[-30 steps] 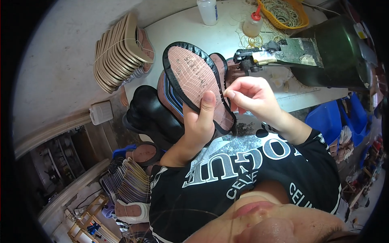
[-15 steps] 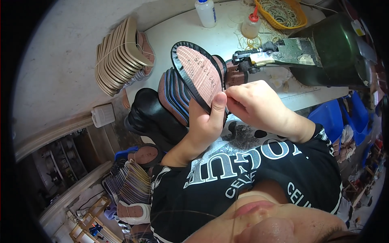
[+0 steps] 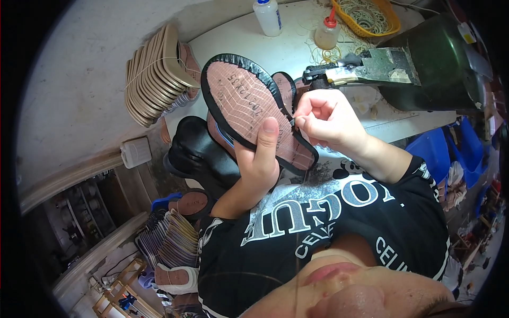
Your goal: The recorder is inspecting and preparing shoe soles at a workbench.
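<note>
My left hand (image 3: 260, 156) grips an insole (image 3: 233, 98) from its side, thumb on the pinkish-brown face and fingers hidden beneath. This insole has black edging gathered in small folds round its wide end, with markings on its face. At the narrow middle, thumb and finger of my right hand (image 3: 331, 119) pinch the black edging. Just behind lies another black-edged insole (image 3: 284, 84), partly covered. Below the held one, part of a pile of insoles (image 3: 216, 127) shows beside a shiny black rounded thing (image 3: 204, 151).
On the white table (image 3: 228, 40) stand a clear bottle (image 3: 268, 18), a red-tipped bottle (image 3: 327, 34) and a yellow basket (image 3: 389, 24) of bands. A worn machine arm (image 3: 384, 71) reaches in from the right. Bundled tan-edged insoles (image 3: 159, 74) stand at left; more stacks (image 3: 175, 233) sit lower left.
The held insole has turned to show more of its face and shifted slightly left. My left thumb now lies further onto it, and my right fingers have stayed by its edge.
</note>
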`<action>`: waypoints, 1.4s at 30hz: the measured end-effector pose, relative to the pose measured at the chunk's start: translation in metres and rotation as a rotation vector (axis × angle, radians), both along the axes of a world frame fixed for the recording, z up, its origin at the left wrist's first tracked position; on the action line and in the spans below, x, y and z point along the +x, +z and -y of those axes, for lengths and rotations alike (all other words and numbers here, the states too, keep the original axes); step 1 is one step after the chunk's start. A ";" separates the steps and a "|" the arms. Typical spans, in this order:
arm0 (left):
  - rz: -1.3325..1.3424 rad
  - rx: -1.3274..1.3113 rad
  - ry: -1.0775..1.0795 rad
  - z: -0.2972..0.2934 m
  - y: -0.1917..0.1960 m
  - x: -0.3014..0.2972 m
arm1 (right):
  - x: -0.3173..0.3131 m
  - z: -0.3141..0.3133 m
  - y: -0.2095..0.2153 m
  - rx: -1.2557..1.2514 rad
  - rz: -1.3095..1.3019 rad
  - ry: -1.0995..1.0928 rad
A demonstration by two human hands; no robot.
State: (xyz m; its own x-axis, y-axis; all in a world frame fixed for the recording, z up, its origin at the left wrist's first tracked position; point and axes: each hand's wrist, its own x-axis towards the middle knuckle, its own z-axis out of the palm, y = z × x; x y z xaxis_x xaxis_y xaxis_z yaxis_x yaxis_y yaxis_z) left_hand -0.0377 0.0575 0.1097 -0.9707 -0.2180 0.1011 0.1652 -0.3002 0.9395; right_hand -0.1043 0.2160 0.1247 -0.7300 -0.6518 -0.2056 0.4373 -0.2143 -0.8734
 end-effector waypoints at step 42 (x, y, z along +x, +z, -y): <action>-0.203 -0.405 0.031 -0.036 0.022 -0.042 | -0.018 -0.039 0.016 0.448 -0.836 -0.155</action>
